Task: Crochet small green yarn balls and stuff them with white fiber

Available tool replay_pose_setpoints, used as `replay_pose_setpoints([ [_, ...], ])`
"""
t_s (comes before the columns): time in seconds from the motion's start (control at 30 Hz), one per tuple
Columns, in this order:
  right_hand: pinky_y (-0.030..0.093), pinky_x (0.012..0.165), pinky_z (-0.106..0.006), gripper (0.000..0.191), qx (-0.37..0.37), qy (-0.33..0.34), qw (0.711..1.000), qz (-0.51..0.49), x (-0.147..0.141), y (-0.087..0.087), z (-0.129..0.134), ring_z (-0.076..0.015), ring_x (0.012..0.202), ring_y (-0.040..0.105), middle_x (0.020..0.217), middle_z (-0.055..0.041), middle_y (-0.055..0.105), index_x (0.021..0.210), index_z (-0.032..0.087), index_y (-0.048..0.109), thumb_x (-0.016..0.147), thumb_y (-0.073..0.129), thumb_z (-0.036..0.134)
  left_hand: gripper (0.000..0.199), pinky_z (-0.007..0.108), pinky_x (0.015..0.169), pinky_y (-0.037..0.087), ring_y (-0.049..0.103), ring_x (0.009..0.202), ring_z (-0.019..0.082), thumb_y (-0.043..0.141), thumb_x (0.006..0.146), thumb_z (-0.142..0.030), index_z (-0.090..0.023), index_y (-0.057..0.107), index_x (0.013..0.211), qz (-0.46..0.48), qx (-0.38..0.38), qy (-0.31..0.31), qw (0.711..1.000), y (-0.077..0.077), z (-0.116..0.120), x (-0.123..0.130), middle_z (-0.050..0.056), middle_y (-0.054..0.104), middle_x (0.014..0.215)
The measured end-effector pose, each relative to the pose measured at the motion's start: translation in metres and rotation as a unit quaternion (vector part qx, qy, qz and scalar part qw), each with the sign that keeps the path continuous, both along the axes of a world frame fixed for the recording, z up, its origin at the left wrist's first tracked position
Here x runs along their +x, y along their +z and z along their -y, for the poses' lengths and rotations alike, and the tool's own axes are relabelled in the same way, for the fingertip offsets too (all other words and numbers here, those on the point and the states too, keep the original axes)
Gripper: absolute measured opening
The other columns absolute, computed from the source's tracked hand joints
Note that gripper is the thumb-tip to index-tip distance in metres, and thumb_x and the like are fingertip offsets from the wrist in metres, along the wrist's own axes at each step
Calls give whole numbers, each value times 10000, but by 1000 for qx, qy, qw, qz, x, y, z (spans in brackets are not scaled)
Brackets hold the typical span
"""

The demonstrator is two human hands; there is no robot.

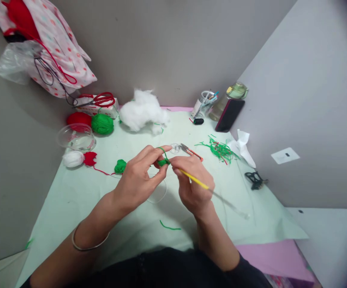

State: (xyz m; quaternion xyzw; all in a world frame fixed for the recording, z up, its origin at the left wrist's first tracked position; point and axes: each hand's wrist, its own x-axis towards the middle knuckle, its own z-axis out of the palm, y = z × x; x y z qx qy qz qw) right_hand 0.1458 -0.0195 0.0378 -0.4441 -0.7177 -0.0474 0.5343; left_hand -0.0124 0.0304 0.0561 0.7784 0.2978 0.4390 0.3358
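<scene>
Nearest, a loose green strand [170, 226] lies on the pale cloth [131, 224], and beyond it the left hand [137, 174] pinches the small green crochet piece [162, 162] between fingers and thumb while the right hand [194, 182] grips the yellow-handled hook [194, 179] against it. The taut loop could slip or split if the hook tip twists — and the white thread [161, 196] under the hands might snag. Just past the fingers, the orange snips [191, 152] crowd the far edge, whereas open cloth spreads nearer the body — room for both wrists.
</scene>
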Motion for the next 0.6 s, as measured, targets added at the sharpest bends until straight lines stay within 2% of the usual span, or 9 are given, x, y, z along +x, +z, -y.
replay_pose_setpoints([
  [0.07,607,752,-342,272,42,-41,998,32,-6,-9,-1,-191,886,704,1031,-64,742,1171,246,679,955,604,97,280,263,830,516,596,835,119,612,886,-70,-200,709,1114,41,-60,-3,997,1,2,2,34,672,997],
  [0.13,615,728,-333,317,77,-81,993,29,-11,-16,-2,-186,876,704,1084,-47,726,1179,286,700,921,667,104,344,257,844,521,613,866,124,651,897,-127,-226,690,1224,123,-192,-38,973,2,6,4,17,660,966],
  [0.17,614,719,-333,330,91,-96,991,15,-13,-17,-2,-185,871,703,1097,-38,719,1173,304,712,906,694,109,375,251,836,524,620,858,122,676,901,-169,-238,677,1269,170,-270,-67,945,2,8,6,7,652,938],
  [0.23,603,709,-340,328,109,-104,988,-28,-15,-15,-1,-184,855,700,1089,-25,715,1150,325,733,894,717,122,420,226,771,526,613,778,104,732,884,-255,-241,674,1300,251,-411,-135,866,3,9,8,-9,628,865],
  [0.3,592,717,-360,281,96,-71,990,-80,-14,-8,0,-195,858,703,1045,-33,729,1131,313,745,920,685,138,438,200,695,509,581,699,82,777,847,-283,-221,702,1274,288,-496,-179,800,4,8,8,-8,615,837],
  [0.33,589,725,-374,253,79,-43,990,-107,-13,-4,0,-202,862,706,1018,-38,738,1123,303,746,944,651,151,437,191,665,498,564,674,75,788,833,-277,-211,717,1260,292,-516,-188,783,4,6,7,-4,613,835],
  [0.4,582,712,-392,217,39,9,984,-174,-9,3,1,-204,823,704,950,-43,748,1092,284,747,988,581,191,427,183,639,489,542,662,72,788,820,-243,-203,738,1242,291,-519,-186,782,6,2,4,5,610,847],
  [0.47,562,672,-381,197,0,37,965,-260,-6,7,0,-185,732,676,873,-35,738,1032,268,752,1001,561,228,393,182,638,492,531,682,82,771,819,-224,-196,760,1211,287,-496,-173,801,7,-2,1,8,594,846],
  [0.6,513,596,-321,164,-69,106,898,-421,-2,7,-3,-138,625,614,814,-12,695,945,252,762,986,604,263,319,179,648,490,521,711,88,748,829,-227,-208,790,1145,270,-440,-167,840,7,-3,-2,3,568,838],
])
